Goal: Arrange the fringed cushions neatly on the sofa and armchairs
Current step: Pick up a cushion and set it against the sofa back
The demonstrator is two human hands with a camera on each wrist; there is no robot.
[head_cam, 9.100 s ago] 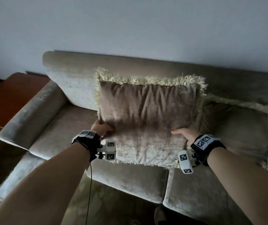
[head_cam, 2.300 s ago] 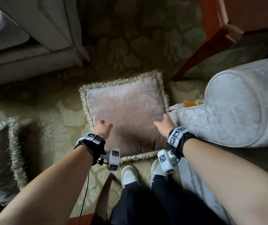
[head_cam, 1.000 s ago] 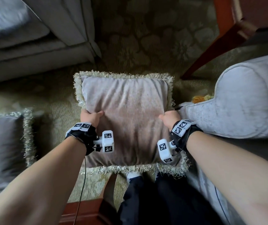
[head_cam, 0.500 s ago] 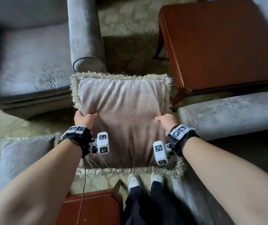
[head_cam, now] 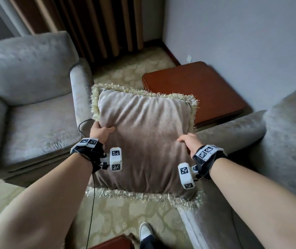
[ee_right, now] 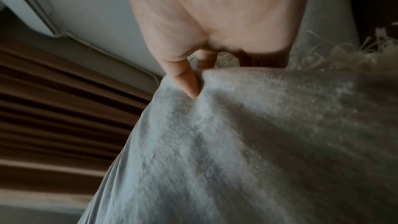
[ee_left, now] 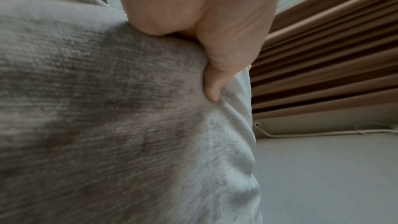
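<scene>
Hands gripped the square taupe velvet cushion with cream fringe [head_cam: 143,139] from both sides. The left hand [head_cam: 100,132] clutched its left edge, thumb over the front face and fingers tucked behind; the left wrist view showed the thumb [ee_left: 213,89] sunk into the pile. The right hand [head_cam: 188,142] held the right edge the same way, its thumb [ee_right: 187,84] pinching a fold of fabric, with strands of fringe showing just beyond.

A second earlier the cushion had hung low over the patterned beige carpet [head_cam: 125,212], with another fringed cushion lying on the floor to the left. Now it was raised higher, held upright in the air between the grey velvet armchair [head_cam: 27,105] on the left and the rounded arm of the grey velvet sofa [head_cam: 233,135] on the right, touching neither seat. The view had swung up to take in the armchair's seat and backrest, the square reddish-brown wooden side table [head_cam: 194,90] in the corner and the brown pleated curtains [head_cam: 97,24] behind.

That shift suggested the pick-up was finished and the carry was under way, most likely toward the armchair's seat. The next move would call for setting the cushion upright against the backrest. No cushion lay on the armchair yet, so the task seemed far from complete.
</scene>
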